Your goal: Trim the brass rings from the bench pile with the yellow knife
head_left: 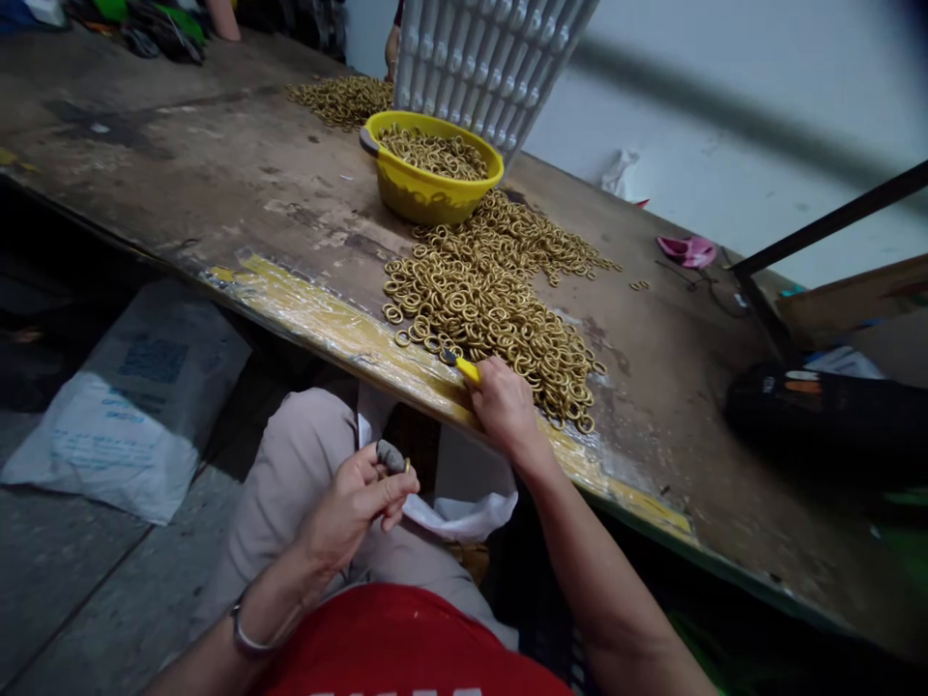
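Observation:
My right hand (pixel 502 401) rests at the table's edge, closed around a yellow-handled tool (pixel 468 369) whose short dark tip touches the near side of a pile of brass rings (pixel 493 304). I cannot make out the tip's exact shape. Over my lap, my left hand (pixel 362 498) pinches a small brass ring (pixel 407 466), seen almost edge-on. A grey cover (pixel 390 456) wraps one finger of that hand. Behind the pile stands a yellow basin (pixel 427 198), filled with more such rings.
A clear ridged plastic panel (pixel 485 58) rises behind the basin, near another ring heap (pixel 344 100) and a person's arm (pixel 392 50). Yellow tape (pixel 326 324) covers the wooden table's front edge. Below it hangs a white bag (pixel 464 517); a white sack (pixel 137 396) lies on the floor.

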A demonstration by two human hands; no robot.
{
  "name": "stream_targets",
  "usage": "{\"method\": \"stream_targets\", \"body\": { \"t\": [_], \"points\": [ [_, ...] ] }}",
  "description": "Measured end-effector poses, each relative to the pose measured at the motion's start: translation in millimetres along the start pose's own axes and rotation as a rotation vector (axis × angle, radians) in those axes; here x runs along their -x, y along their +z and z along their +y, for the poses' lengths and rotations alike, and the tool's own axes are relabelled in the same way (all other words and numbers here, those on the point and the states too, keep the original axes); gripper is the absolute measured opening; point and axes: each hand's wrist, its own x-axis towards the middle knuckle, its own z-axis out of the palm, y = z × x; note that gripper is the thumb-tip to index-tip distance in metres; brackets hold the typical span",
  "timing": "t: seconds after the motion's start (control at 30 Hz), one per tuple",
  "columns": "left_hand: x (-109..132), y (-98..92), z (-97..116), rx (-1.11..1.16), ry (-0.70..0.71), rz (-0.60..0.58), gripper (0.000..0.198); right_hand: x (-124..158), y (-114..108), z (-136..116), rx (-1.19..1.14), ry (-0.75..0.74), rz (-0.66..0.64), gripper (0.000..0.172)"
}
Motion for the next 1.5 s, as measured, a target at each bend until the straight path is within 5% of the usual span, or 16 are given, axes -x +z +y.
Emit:
{"method": "stream_targets", "body": {
  "t": [0.2,0.3,0.43,0.67,0.9,1.2,1.5],
  "points": [
    [4,-4.4,9,0.156,-0.085,-0.128,0.025,21,-12,9,-0.550,0.021,0.126,0.020],
    [1,-2.7,15,0.212,-0.109,-0.162,0.029,37,-27,4,-0.924,-0.026,-0.037,0.025],
    [0,4.7,26,0.069,-0.034,-0.067,0.030,59,-42,-8,-1.113,-0.173,-0.268,0.024],
    [10,18.7,25,-0.105,-0.034,-0.155,0.035,79,-47,-25,-1.070,-0.314,-0.290,0.021],
    [27,19.4,22,0.024,-0.055,-0.184,0.031,100,-43,-30,-1.150,-0.170,-0.118,0.023],
    [27,13.3,14,-0.123,0.085,-0.078,0.027,134,-31,-29,-0.720,-0.254,-0.056,0.014],
    [26,9.5,8,-0.241,0.165,-0.094,0.022,136,-27,-34,-0.457,-0.276,0.029,0.016]
  ]
}}
